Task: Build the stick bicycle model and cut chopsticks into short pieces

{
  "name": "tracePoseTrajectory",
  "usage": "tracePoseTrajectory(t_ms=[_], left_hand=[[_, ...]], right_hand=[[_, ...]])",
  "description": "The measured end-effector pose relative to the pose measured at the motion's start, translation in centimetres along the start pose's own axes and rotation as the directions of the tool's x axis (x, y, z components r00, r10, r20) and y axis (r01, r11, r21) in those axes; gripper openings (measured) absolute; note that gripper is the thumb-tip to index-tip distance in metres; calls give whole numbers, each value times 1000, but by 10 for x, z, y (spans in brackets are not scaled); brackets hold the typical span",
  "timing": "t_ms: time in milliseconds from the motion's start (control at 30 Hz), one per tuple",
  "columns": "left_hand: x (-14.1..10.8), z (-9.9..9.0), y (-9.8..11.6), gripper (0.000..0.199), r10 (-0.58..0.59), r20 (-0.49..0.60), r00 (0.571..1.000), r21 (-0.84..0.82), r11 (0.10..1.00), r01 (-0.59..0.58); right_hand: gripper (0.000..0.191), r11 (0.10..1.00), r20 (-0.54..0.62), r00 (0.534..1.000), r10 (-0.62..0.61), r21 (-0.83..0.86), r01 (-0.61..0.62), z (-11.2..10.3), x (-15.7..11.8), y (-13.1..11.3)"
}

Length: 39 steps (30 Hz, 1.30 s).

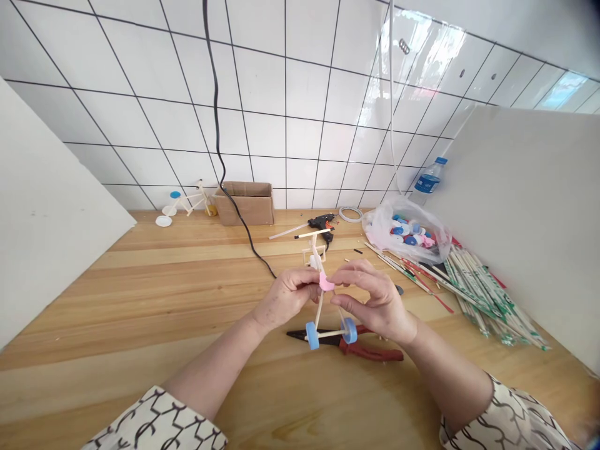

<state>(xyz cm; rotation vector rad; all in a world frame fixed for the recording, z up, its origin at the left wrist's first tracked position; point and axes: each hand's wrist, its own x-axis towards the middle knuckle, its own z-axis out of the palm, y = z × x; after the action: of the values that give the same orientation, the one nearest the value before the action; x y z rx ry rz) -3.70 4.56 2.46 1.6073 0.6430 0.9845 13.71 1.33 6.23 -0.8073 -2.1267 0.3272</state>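
A small model tricycle (319,309) made of thin wooden sticks is held up over the table between my two hands. Its near axle carries two blue bottle-cap wheels, a pink piece (327,282) forms the seat, and a dark-tipped stick makes the handlebar (313,234). My left hand (293,290) is closed, pinching the model beside the pink piece. On the other side, my right hand (370,297) has its curled fingertips against the pink piece and its thumb lower, by the frame. Beneath the wheels lie red-handled pliers (372,352), partly covered by the model.
A black glue gun (322,221) lies beyond my hands, near a cardboard box (248,203). To the right are a bag of bottle caps (405,234), wrapped chopsticks (482,297) and a water bottle (429,179). Another stick model (190,203) stands back left. A black cable (216,106) hangs down.
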Motion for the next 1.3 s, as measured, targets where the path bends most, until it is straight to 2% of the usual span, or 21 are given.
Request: tracePoseTrajectory(t_ms=[133, 267, 333, 433, 700, 933, 1033, 1133, 1233, 1300], left_hand=[[1, -1, -1, 15, 1, -25, 1000, -2, 1000, -1], [1, 0, 1, 19, 0, -31, 1000, 25, 1000, 0], [1, 0, 2, 20, 2, -29, 1000, 40, 999, -1], [0, 0, 2, 22, 11, -23, 1000, 61, 998, -10], [-2, -1, 1, 21, -15, 60, 998, 67, 998, 11], [-2, 0, -2, 24, 15, 72, 997, 91, 996, -21], [-1, 1, -3, 21, 22, 19, 1000, 110, 994, -24], [-1, 3, -6, 19, 72, -96, 993, 171, 984, -55], [-1, 4, -10, 17, 147, -176, 973, 268, 958, -96], [-1, 6, -12, 17, 188, -189, 964, 333, 936, -117]], right_hand=[[10, 986, -11, 992, 125, 116, -123, 0, -1, 7], [7, 983, -85, 982, 167, 87, -159, 6, -2, 10], [5, 984, -87, 981, 171, 70, -165, 7, -1, 8], [2, 989, -67, 988, 141, 50, -138, 5, 0, 6], [12, 997, 16, 1000, -4, 76, 3, -2, 2, 5], [11, 994, 24, 1000, -14, 105, 12, 0, 1, 5], [9, 995, 17, 1000, 16, 94, -18, -2, 1, 4], [9, 992, -55, 992, 115, 55, -112, -1, 0, 5], [13, 970, -158, 961, 229, -44, -238, 5, -3, 6], [13, 954, -168, 953, 252, -120, -274, 12, -4, 5]])
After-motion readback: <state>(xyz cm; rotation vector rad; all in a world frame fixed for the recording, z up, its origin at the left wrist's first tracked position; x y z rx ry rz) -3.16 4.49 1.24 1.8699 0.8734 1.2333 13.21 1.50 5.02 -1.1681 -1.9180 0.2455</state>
